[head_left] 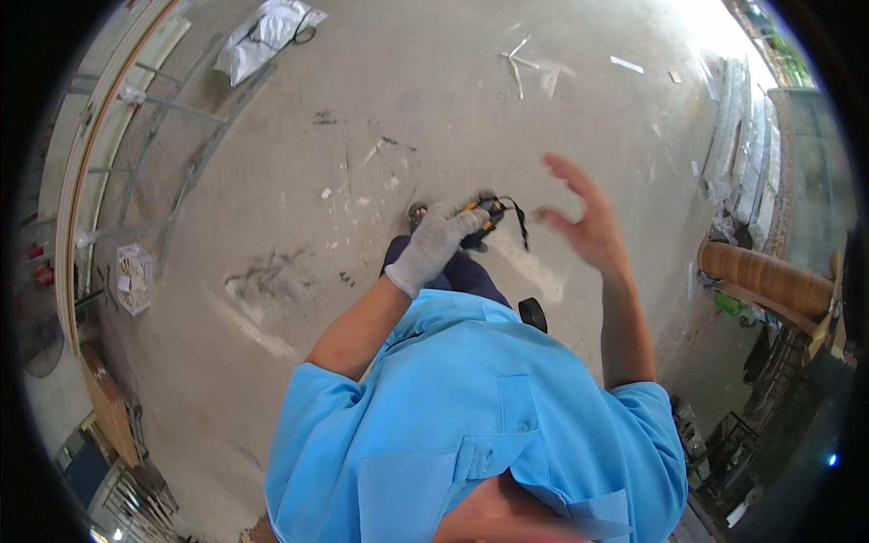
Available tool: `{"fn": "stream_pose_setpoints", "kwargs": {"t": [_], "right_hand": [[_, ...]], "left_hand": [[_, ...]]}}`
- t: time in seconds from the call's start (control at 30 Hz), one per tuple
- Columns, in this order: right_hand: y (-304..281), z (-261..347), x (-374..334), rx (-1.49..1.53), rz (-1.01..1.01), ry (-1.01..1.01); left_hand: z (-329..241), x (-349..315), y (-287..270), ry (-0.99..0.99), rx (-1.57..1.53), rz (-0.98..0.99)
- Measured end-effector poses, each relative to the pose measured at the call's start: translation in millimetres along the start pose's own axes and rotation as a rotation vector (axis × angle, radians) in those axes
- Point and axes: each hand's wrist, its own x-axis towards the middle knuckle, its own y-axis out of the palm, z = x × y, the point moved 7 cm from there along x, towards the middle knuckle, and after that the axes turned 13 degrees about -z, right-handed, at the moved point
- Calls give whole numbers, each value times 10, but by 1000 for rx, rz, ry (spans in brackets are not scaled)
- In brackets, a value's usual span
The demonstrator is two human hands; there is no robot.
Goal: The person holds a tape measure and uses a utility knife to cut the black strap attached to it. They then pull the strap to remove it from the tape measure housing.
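Observation:
My left hand [436,240] wears a pale grey work glove and is closed around a black-and-yellow handheld device [484,220] in front of my legs. A black strap [519,217] loops off the device's right side. The glove covers part of the device, so its exact kind cannot be made out. Bare and slightly blurred, my right hand [588,222] is raised to the right of the strap, apart from it. Its thumb and fingers are spread, with nothing between them.
Metal frames [176,181] lie along the left, near a small box of parts [134,279]. A silvery bag [262,38] rests at the far left. White strips [516,65] are on the concrete floor ahead. Wrapped lengths [744,136] and a wood-patterned roll [765,276] line the right.

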Motion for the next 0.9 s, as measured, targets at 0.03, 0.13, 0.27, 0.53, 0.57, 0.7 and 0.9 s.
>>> {"fn": "stream_pose_setpoints", "kwargs": {"t": [0.03,0.13,0.27,0.53,0.57,0.7,0.9], "right_hand": [[-122,-295,-125,47,-88,28],[131,-1734,-1039,13,-69,526],[967,-2998,-3309,153,361,1281],[1839,-1998,-3046,684,663,1520],[1903,-1748,-2720,716,688,1519],[2140,-844,-1654,714,725,1391],[2775,-321,-514,562,691,991]], "left_hand": [[-12,-90,-77,-11,-46,-36],[-65,-284,-360,-19,-127,-113],[-185,-444,-956,40,-220,-278],[-705,-594,-2567,105,-390,-483],[-771,-635,-2763,95,-423,-483],[-1201,-848,-3526,228,-522,-592],[-1671,-949,-4131,302,-487,-662]]}}
